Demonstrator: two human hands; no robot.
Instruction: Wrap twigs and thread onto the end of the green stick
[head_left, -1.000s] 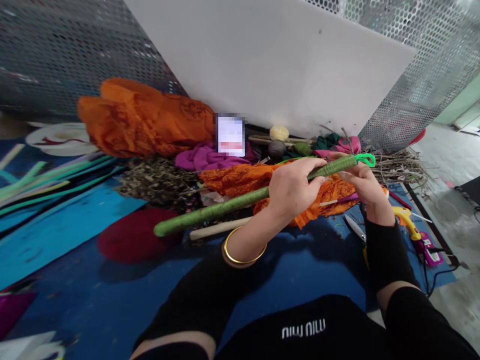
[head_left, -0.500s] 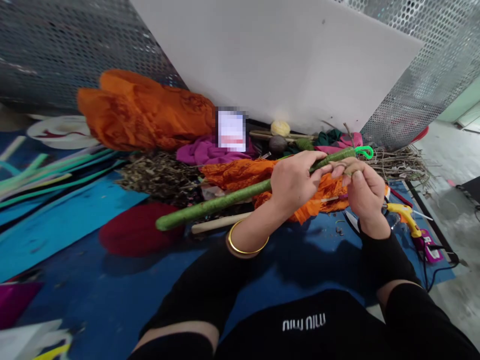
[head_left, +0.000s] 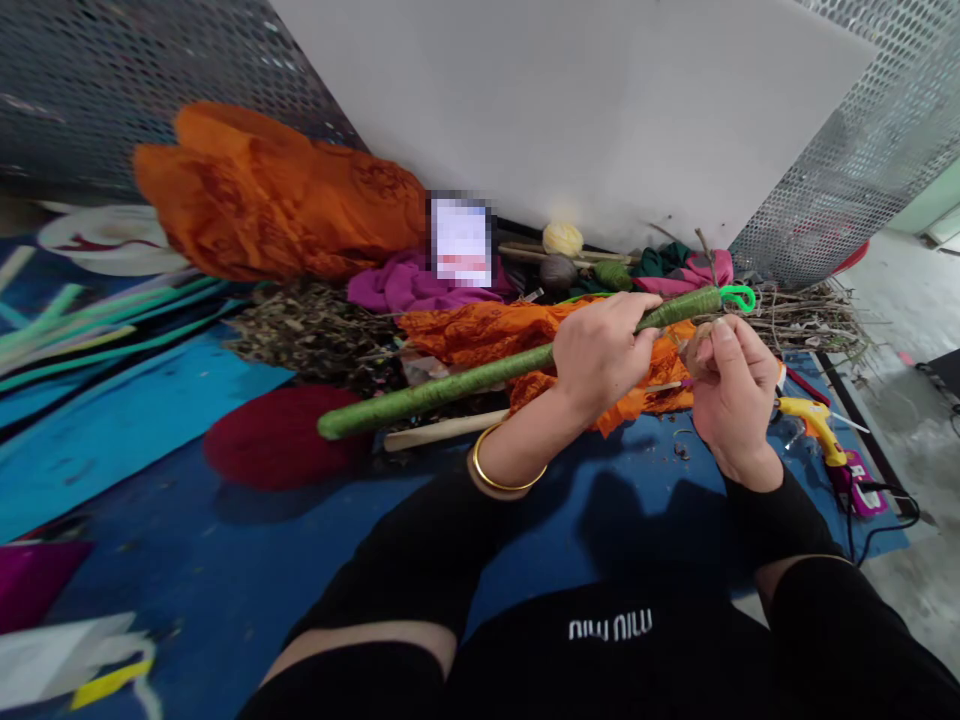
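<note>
Long, slender green rod, seemingly thread-wrapped [head_left: 435, 392], slants above dark-blue tabletop [head_left: 247, 560], left end nearer, right end farther. Left hand [head_left: 604, 355] has fingers curled snugly around it. Right hand [head_left: 735, 405], just near side of bright-green bent loop [head_left: 739, 289] at rod's right end, has thumb and fingertips pressed together; can't tell what they pinch. Step looks like finger work beside that end; next move probably calls for firm left hold, fine right fingertip control.
</note>
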